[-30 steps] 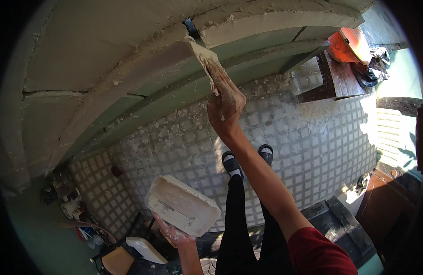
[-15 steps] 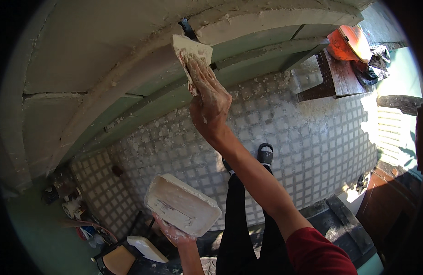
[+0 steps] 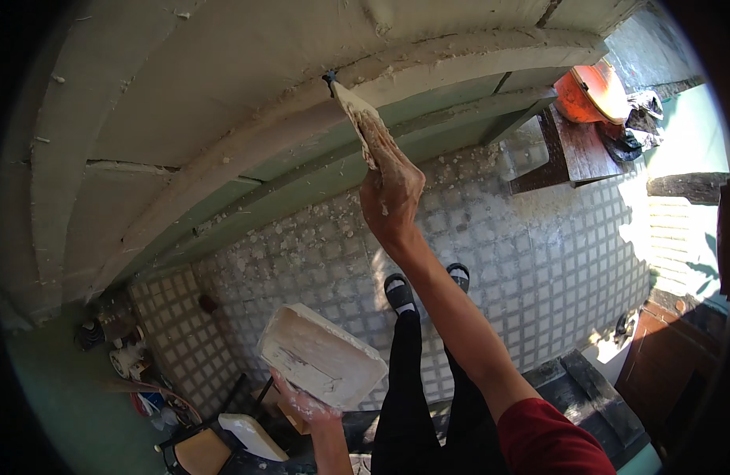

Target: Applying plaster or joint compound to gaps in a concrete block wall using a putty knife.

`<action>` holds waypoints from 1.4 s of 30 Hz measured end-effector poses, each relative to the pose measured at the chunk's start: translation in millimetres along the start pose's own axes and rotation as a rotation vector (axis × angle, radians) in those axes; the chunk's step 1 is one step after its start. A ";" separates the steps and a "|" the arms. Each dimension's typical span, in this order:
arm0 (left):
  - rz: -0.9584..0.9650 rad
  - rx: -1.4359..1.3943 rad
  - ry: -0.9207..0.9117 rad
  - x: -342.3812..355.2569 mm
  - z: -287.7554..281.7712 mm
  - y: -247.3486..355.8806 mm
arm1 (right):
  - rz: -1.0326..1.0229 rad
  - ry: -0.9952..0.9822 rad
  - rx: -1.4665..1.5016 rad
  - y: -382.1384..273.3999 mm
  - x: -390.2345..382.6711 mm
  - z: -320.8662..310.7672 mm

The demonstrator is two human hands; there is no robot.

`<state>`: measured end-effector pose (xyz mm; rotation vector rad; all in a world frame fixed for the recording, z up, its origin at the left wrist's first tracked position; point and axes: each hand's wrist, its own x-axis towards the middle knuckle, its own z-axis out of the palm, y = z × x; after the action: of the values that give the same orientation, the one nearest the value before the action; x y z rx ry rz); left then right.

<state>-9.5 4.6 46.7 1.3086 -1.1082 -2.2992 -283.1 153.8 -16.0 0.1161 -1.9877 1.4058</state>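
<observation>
Scraper (image 3: 354, 108) at ledge (image 3: 476, 66) edge

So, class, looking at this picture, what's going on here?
A person stands on a tiled floor dotted with pale bits. The right grip holds a flat tool coated in pale paste, its tip at a dark gap in a long, pale ledge; whether it touches is unclear. Lower down, the left grip supports a pale rectangular tray, tilted, with smears inside.
</observation>
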 end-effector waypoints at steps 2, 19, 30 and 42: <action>-0.038 -0.044 0.027 -7.0 7.4 5.9 | 0.042 0.075 -0.032 15.1 -1.8 -17.1; -0.035 -0.063 -0.035 -23.0 5.8 -4.2 | -0.016 0.036 0.005 41.7 -21.9 0.8; -0.039 -0.085 0.011 -26.7 -5.7 -12.7 | 0.239 0.288 -0.093 63.0 41.3 -30.6; -0.021 -0.087 -0.051 -67.2 8.0 5.1 | 0.638 -0.172 0.367 -0.7 -27.0 -103.9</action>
<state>20.5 42.9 94.0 1.2413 -1.0021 -2.3804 -212.4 234.6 -12.8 -0.2676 -1.9664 2.2255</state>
